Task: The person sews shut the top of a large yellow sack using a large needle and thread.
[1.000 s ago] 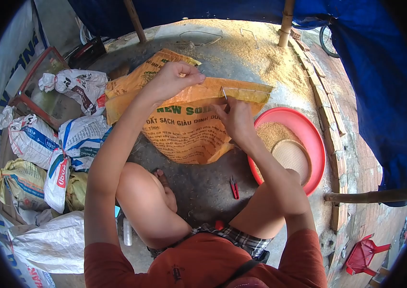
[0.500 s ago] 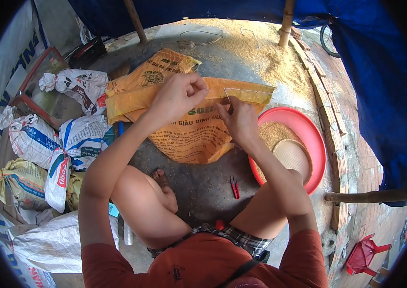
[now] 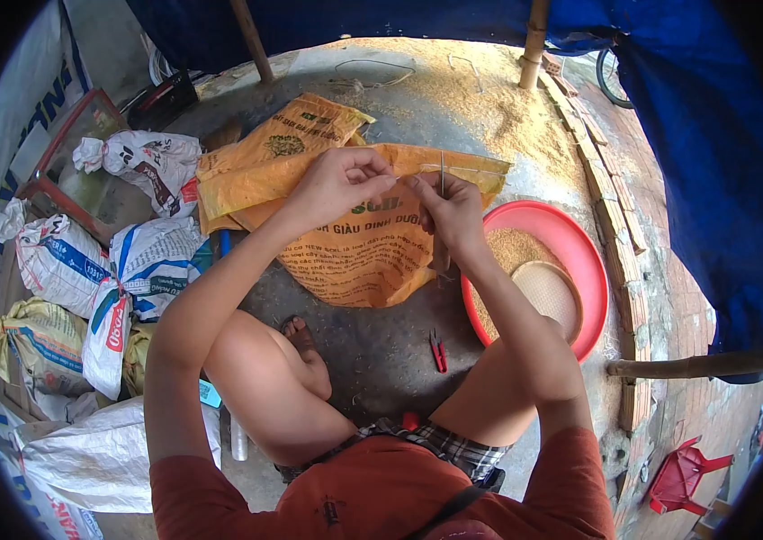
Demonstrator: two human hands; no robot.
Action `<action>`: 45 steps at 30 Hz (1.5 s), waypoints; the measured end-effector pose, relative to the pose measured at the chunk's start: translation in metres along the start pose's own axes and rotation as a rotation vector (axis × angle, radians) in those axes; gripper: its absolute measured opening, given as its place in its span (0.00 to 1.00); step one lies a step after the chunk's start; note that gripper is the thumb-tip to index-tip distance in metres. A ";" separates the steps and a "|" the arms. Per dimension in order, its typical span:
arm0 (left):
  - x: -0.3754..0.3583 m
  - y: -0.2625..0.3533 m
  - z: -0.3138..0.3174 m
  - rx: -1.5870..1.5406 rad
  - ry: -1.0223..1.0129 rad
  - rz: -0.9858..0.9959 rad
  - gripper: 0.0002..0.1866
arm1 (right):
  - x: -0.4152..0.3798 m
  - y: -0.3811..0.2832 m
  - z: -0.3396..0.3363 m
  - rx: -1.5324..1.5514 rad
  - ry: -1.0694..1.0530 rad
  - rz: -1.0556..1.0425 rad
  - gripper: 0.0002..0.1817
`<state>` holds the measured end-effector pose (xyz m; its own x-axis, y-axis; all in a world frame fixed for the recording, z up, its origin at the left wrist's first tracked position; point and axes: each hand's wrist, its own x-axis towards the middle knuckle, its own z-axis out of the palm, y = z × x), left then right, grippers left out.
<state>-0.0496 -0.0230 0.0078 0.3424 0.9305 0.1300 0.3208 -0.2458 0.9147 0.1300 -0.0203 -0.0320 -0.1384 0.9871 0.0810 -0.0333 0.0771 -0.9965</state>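
Concrete floor [image 3: 372, 360] spreads around a printed orange sack [image 3: 350, 256], with a red basin [image 3: 595, 297] of grain [image 3: 507, 247] to the sack's right. Over its far edge [image 3: 482, 166], the right hand [image 3: 455, 211], pinched on a slim metal needle [image 3: 442, 169], has just moved in beside the left hand [image 3: 345, 180], so the handwork now centres on one spot. Left fingers [image 3: 372, 164] curl inward, nearly meeting; whether they grip anything, I cannot tell.

The sack [image 3: 354, 261] under the fingers [image 3: 366, 159] is orange with green and dark letters [image 3: 377, 206]. Right of them, the tub [image 3: 594, 270] is pinky red.
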 end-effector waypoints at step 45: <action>-0.052 0.062 -0.087 -0.245 -0.148 0.304 0.04 | 0.005 0.004 0.004 0.168 -0.115 0.099 0.09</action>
<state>-0.1244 -0.0629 0.0906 0.5184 0.7721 0.3677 -0.0281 -0.4143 0.9097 0.1254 -0.0153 -0.0353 -0.2606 0.9654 -0.0057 -0.1767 -0.0535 -0.9828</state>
